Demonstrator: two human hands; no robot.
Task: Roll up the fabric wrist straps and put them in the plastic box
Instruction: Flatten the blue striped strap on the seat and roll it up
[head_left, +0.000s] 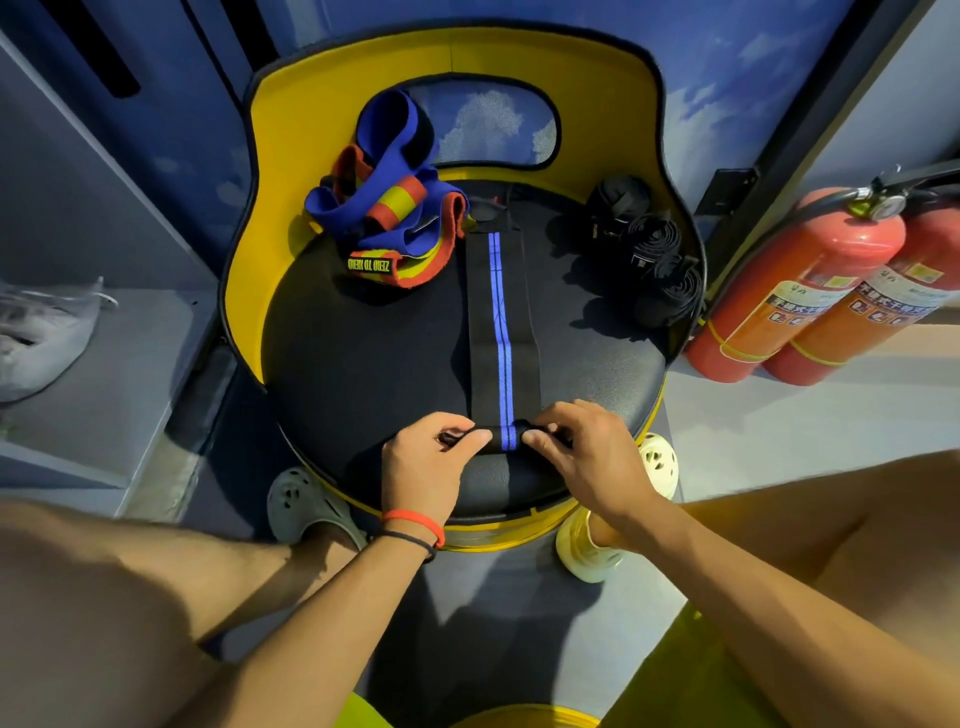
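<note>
A long black wrist strap with a blue centre stripe (500, 317) lies flat along the black seat of a yellow chair (363, 364), running away from me. Its near end is rolled into a small tight roll (501, 438). My left hand (426, 462) pinches the roll's left end and my right hand (582, 457) pinches its right end. A tangle of blue, red and yellow straps (387, 208) sits at the seat's back left. Several black rolled straps (652, 254) lie at the back right. No plastic box is in view.
The chair's yellow backrest (291, 124) curves around the seat's far side. Two red fire extinguishers (810, 291) lean against the wall on the right. A grey shelf with a pale cloth (41, 332) stands to the left. My feet in pale clogs (306, 504) flank the chair.
</note>
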